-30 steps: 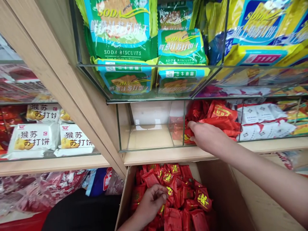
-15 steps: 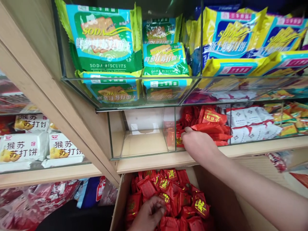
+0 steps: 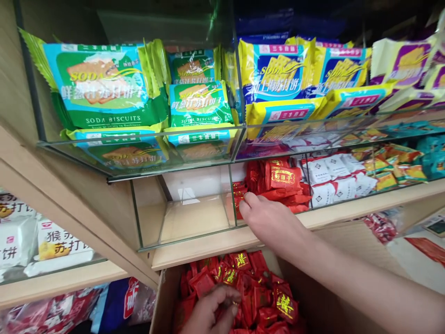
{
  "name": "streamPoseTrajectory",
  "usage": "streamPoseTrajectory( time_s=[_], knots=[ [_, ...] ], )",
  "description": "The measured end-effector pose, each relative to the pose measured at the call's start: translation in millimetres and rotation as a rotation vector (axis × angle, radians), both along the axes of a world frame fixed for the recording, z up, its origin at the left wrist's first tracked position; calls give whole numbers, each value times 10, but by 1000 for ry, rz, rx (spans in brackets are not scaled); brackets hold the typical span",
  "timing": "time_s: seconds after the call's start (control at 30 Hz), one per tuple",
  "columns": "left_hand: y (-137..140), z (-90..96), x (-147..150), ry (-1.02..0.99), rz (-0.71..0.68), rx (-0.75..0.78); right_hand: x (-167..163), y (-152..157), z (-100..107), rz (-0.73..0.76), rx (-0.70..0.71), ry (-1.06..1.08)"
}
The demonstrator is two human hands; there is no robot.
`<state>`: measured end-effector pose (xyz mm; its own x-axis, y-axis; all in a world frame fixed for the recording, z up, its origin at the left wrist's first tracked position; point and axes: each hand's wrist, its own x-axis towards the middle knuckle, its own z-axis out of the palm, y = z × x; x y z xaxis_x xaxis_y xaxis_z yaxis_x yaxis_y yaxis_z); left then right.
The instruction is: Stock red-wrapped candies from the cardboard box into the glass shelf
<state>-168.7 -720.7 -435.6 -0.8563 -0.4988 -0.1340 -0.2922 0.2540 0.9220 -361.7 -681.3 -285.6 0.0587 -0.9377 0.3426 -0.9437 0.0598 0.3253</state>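
My right hand (image 3: 266, 215) is at the front of a glass-walled compartment with red packets (image 3: 281, 178) that carry gold lettering. Its fingers are curled closed, and their tips are partly hidden against the glass and the red wrappers. What they grip, if anything, does not show. Below, my left hand (image 3: 215, 308) is over a cardboard box (image 3: 158, 299) of small red-wrapped packets (image 3: 255, 297) with gold characters. The thumb and forefinger are bent with a gap between them, close to the wrappers. Nothing held is visible in it.
Above, a glass-fronted shelf (image 3: 174, 169) bears green soda biscuits (image 3: 100, 88) and yellow-blue packs (image 3: 278, 74). Left of the red packets is a bare glass compartment (image 3: 198, 220); white packets (image 3: 333, 176) lie to their right. A wooden upright (image 3: 73, 204) divides the shelving.
The view has shifted, so the shelves appear further left and lower. My right hand stays at the red packets' compartment. My left hand remains over the box, its thumb and forefinger slightly further apart.
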Motion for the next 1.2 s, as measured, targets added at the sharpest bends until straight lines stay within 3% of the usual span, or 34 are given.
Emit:
streamPoseTrajectory(
  time_s=[0.07, 0.2, 0.27, 0.37, 0.53, 0.67, 0.73, 0.9, 1.07, 1.2],
  knots=[
    [-4, 348, -83, 146, -67, -249, -43, 132, 41, -15, -93, 65],
    [13, 981, -326, 360, -85, -550, -301, 286, 113, -185, -212, 51],
    [4, 1200, -512, 395, -72, -610, -486, 312, 130, -251, -223, -54],
    [-57, 1388, -879, 396, -42, -546, -742, 321, 133, -244, -219, -254],
    [-211, 1490, -1506, 185, 38, -444, -1004, 287, 156, -120, -267, -595],
    [-290, 1457, -1772, 55, 70, -521, -1129, 311, 197, -157, -336, -773],
    [-305, 1412, -1816, 49, 88, -586, -1165, 378, 170, -82, -381, -826],
    [-275, 1348, -1814, 32, 108, -690, -1145, 545, -110, 140, -391, -740],
    [-224, 1460, -1791, 82, 14, -653, -1092, 477, -371, 91, -441, -672],
    [-331, 1601, -1916, 257, 181, -533, -1123, 380, -326, 23, -374, -641]
  ],
)
